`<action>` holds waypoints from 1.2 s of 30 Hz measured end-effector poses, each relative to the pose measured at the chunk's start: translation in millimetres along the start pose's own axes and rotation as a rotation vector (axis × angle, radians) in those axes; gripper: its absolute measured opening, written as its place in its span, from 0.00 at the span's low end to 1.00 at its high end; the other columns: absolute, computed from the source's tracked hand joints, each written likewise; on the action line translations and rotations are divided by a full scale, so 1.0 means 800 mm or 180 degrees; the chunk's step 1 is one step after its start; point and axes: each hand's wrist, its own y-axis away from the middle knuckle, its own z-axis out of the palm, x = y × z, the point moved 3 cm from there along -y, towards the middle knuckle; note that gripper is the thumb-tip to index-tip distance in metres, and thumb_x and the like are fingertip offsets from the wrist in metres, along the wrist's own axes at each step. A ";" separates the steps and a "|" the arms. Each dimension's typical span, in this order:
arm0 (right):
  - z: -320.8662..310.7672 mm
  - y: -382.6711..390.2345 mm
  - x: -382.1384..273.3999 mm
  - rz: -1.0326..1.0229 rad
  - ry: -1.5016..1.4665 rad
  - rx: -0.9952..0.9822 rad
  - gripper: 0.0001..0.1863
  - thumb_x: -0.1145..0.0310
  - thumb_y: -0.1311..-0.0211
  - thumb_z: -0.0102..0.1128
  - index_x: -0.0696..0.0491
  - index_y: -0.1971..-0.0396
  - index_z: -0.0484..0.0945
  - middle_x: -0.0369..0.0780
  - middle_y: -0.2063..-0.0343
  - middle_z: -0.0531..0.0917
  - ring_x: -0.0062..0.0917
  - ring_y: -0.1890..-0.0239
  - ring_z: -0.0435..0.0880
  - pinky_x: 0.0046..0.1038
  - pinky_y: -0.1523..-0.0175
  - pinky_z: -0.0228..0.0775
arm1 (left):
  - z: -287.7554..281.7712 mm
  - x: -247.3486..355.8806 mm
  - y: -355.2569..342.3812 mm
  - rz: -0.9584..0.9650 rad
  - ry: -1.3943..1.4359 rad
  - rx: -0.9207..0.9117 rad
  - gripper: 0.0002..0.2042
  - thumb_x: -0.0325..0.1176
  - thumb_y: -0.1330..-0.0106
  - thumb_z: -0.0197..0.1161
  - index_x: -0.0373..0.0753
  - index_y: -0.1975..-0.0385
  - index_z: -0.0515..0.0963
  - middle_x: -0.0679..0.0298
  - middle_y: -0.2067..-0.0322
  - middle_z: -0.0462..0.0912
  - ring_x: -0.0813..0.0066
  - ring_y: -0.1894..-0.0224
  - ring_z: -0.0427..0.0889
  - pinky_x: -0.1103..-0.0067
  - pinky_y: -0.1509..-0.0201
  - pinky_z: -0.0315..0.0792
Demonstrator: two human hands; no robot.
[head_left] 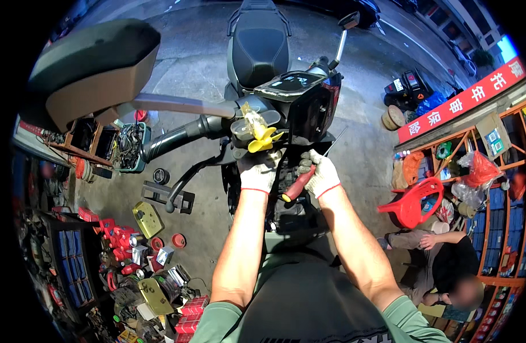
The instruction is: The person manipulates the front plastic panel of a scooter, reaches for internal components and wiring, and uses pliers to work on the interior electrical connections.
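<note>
In my right hand (321, 175), in a white work glove, is a screwdriver (300, 184) with a red handle and yellow end. Its thin shaft points up and to the right. My left hand (260, 172), gloved the same way, reaches in at the front of the scooter, just below the handlebar; its fingertips are mostly hidden among dark parts. Just above that hand, a yellow toy propeller (264, 140) is fixed to the handlebar. Beyond both hands stand the scooter's dark display (291, 84) and black seat (260, 57).
A large mirror (94, 74), the black handlebar grip (177, 137) and a brake lever (193, 178) jut out left. Bottles and boxes (122, 240) crowd the floor lower left. On the right are a red plastic chair (414, 201), orange shelving (496, 228) and a seated person (451, 260).
</note>
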 end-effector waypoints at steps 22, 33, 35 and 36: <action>-0.014 -0.030 0.007 0.0455 -0.0255 -0.0103 0.11 0.63 0.32 0.44 0.51 0.74 0.69 0.32 0.83 0.67 0.22 0.83 0.65 0.26 0.76 0.61 | -0.178 0.033 -0.073 0.0078 -0.2408 0.0777 0.17 0.38 0.34 0.49 0.40 0.48 0.72 0.61 0.53 0.79 0.65 0.49 0.76 0.73 0.49 0.74; -0.011 -0.025 -0.001 0.0192 -0.0142 0.0103 0.13 0.62 0.32 0.44 0.54 0.74 0.69 0.33 0.84 0.66 0.22 0.82 0.64 0.24 0.75 0.60 | -0.137 0.016 -0.073 0.0064 -0.0342 0.0997 0.21 0.47 0.30 0.39 0.44 0.45 0.70 0.62 0.47 0.75 0.63 0.44 0.72 0.67 0.42 0.69; -0.016 -0.026 -0.003 0.0180 -0.0169 0.0101 0.13 0.63 0.32 0.44 0.54 0.74 0.69 0.34 0.83 0.66 0.22 0.82 0.64 0.23 0.76 0.61 | -0.117 0.008 -0.068 -0.0019 -0.0255 0.1121 0.22 0.49 0.30 0.39 0.43 0.47 0.70 0.59 0.49 0.76 0.60 0.47 0.74 0.62 0.44 0.71; -0.014 -0.024 -0.002 0.0156 -0.0190 0.0116 0.12 0.64 0.32 0.45 0.56 0.73 0.69 0.34 0.82 0.66 0.21 0.82 0.63 0.22 0.76 0.61 | -0.100 0.007 -0.064 0.0023 -0.0381 0.1122 0.21 0.49 0.29 0.39 0.43 0.48 0.70 0.57 0.50 0.76 0.58 0.50 0.76 0.59 0.47 0.72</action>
